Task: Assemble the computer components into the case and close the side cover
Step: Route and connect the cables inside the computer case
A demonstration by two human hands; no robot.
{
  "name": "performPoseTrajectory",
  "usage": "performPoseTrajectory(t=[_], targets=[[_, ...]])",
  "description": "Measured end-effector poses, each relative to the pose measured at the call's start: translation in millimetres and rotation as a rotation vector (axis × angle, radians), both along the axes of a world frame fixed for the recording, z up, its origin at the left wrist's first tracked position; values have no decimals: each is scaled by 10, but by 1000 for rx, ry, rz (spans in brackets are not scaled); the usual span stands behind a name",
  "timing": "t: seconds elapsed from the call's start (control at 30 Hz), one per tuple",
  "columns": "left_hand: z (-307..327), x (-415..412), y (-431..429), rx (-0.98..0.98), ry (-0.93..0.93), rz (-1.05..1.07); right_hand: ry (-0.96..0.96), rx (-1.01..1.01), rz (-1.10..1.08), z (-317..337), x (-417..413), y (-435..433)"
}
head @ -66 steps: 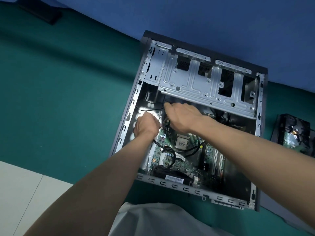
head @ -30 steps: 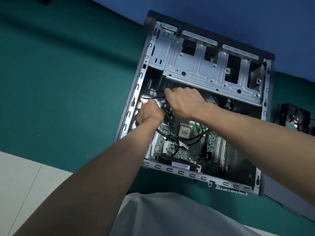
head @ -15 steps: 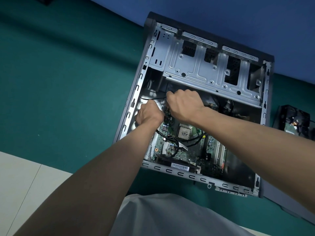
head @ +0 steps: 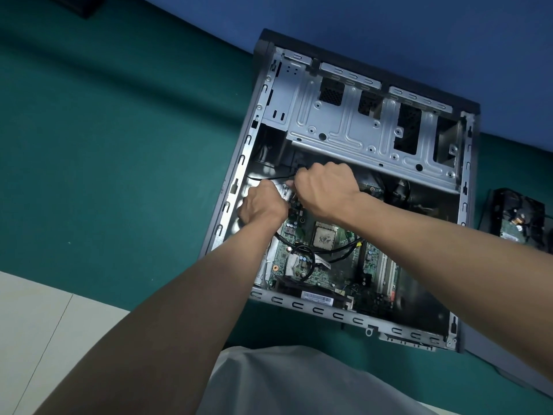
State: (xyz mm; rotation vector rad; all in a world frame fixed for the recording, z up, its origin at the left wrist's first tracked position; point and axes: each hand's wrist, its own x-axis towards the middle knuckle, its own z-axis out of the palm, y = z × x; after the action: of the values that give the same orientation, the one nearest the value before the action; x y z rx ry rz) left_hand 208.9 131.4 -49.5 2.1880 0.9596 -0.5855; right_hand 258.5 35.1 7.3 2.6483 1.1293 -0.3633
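Fists, left hand [head: 263, 205] and right hand [head: 326, 190], crowd case rim [head: 238, 178] under drive cage [head: 359, 130]; grip contents unclear.

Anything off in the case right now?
Bare CPU has no heatsink; black cables lie loose across the motherboard. A hard drive lies outside the case on the mat.

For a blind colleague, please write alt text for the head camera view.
The left hand and the right hand, fingers curled, work close together inside an open grey metal computer case lying on a green mat, above its green circuit board. What they grip is hidden.
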Motion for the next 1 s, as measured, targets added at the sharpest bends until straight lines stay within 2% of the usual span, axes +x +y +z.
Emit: performPoseTrajectory(t=[0.17, 0.27, 0.37, 0.53, 0.73, 0.9, 1.0], targets=[[-6, 3, 5, 27, -5, 3, 129, -5, 32, 41, -9, 36], [-2, 2, 6, 21, -4, 5, 57, -17, 93, 76, 10, 47], [-2, 0, 8, 12, -5, 8, -5, -74, 40, 64, 13, 12], [-11, 0, 3, 15, -4, 0, 196, 22, 2, 62, 41, -11], [-33, 2, 6, 10, -2, 6, 50, 12, 12, 84, 51, 19], [-42, 2, -3, 24, -4, 2, 227, -35, -25, 51, 46, 11], [-38, -1, 8, 30, 1, -8, 197, -9, 25, 99, 70, 22]])
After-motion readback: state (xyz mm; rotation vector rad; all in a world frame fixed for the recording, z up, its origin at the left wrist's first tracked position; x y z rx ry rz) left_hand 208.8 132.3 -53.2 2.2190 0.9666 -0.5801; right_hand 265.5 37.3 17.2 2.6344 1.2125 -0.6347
